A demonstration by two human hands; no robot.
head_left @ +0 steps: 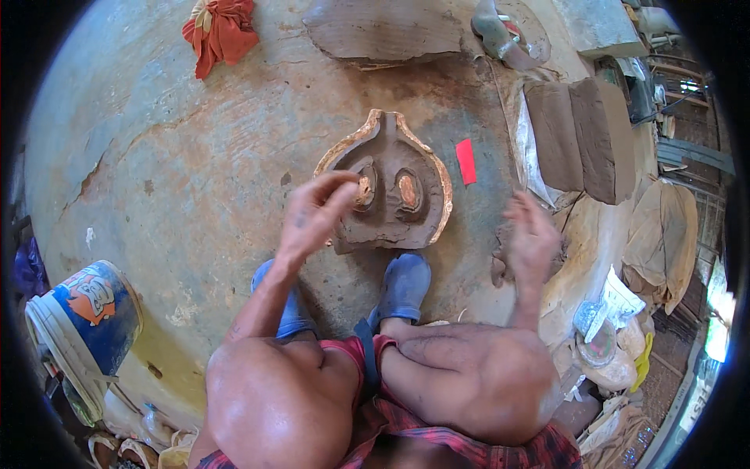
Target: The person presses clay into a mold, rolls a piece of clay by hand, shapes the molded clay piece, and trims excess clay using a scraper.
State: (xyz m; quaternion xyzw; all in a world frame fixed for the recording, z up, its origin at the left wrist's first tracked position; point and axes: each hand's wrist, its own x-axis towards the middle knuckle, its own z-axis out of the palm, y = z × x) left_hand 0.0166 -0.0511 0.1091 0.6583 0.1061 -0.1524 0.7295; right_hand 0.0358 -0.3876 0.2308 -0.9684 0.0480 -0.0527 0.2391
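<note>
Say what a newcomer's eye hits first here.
Probably the clay-lined mould near the picture's centre, with its two orange ovals and the left hand overlapping its left side in view. Next, the bright red strip lying just right of the mould. Then the crumpled red cloth at upper left and the blue-and-white bucket at lower left.

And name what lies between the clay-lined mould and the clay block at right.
In the head view: a red strip on the floor, then a whitish sheet.
</note>
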